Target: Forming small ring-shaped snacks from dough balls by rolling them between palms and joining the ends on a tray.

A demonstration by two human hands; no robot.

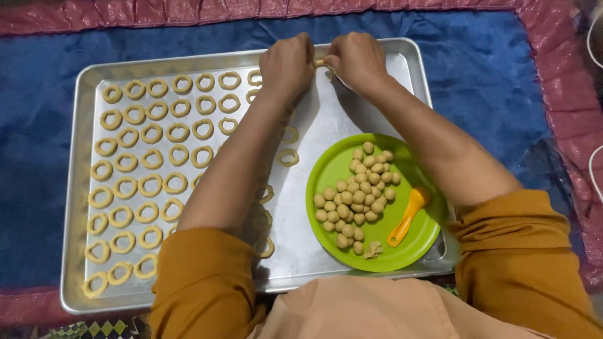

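My left hand point(287, 63) and my right hand point(357, 59) meet at the far edge of a silver baking tray point(361, 113). Between their fingertips they pinch a small piece of tan dough point(320, 62). Rows of dough rings point(147, 163) cover the tray's left half, and my left forearm hides some of them. A green plate point(414, 242) sits on the tray's near right part, holding several dough balls point(357, 194) and a small orange scoop point(408, 213).
The tray lies on a blue cloth point(490, 81) with a pink ruffled border point(565, 94). A white cord point(593, 169) runs along the right edge. My orange sleeves fill the bottom of the view.
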